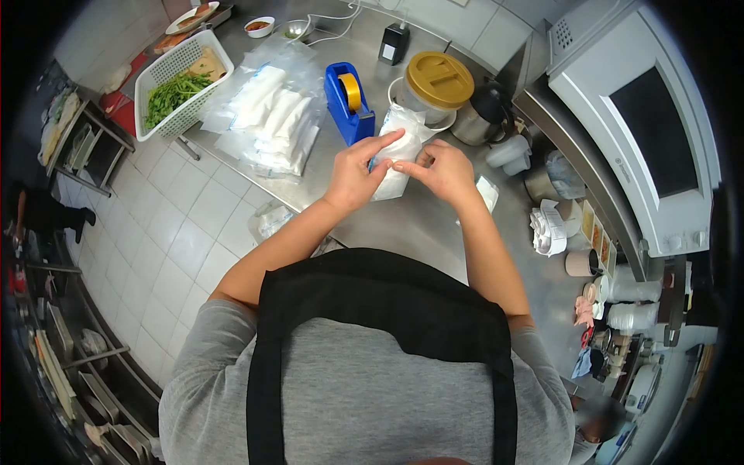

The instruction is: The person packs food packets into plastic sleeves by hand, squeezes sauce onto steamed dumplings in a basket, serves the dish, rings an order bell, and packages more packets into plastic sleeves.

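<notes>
Between my two hands is a white plastic-wrapped packet (403, 124), held above the steel counter (403, 232). My left hand (360, 172) grips its left side, thumb and fingers pressed on the plastic. On the right, my right hand (446, 172) pinches the packet's lower right part, thumb tip near the other thumb. A blue tape dispenser (341, 101) with a yellow roll stands just left of the packet. Further left lies a pile of similar white packets (271, 116) in clear plastic. Behind the packet stands a clear tub with a yellow lid (439, 79).
A white basket of green leaves (182, 85) sits at the counter's left end. A metal jug (480, 116), containers and a white microwave (635, 116) line the right. One person (46, 209) stands far left; another (601, 422) is at the lower right.
</notes>
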Demonstrator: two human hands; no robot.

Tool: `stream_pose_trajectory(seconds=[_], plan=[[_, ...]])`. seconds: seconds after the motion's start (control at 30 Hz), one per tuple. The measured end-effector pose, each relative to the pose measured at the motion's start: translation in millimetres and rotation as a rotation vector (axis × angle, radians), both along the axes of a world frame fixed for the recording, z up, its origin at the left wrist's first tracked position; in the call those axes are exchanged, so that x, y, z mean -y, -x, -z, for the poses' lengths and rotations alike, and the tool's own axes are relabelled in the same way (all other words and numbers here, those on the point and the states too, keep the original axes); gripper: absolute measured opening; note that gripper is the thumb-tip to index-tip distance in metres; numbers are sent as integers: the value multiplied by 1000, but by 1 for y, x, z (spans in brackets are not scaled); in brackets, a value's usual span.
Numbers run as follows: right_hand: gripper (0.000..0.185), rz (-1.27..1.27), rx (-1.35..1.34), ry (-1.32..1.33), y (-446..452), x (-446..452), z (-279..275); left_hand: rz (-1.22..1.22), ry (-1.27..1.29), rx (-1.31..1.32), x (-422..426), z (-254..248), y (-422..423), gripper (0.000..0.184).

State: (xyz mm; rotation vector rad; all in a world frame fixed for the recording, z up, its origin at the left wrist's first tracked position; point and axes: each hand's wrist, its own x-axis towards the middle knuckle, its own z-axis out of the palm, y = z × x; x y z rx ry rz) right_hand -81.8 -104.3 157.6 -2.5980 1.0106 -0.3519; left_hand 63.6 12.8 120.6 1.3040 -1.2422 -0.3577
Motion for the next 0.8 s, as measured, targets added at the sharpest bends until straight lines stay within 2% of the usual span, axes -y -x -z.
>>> stream_pose_trajectory(seconds=[0.17,0.27,0.37,0.4,0.5,0.6,0.7,0.8], plan=[[47,121,104,46,24,20,17,51,57,-51,8,18,5,50],[31,303,282,159,41,17,21,7,82,-149,15,31,4,51],[17,313,526,-49,46,-14,23,-91,2,-134,15,30,5,52],[14,219,644,-125,44,-24,34,-113,-7,-106,14,29,7,52],[15,186,617,-136,28,-47,42,-111,1,-63,12,23,16,52],[17,249,644,-372,18,-43,58,-71,74,-54,12,23,23,49],[16,153,822,-1030,21,-20,78,64,109,-145,13,30,18,52],[12,-17,969,-1150,31,-13,88,159,98,-349,12,45,12,57]])
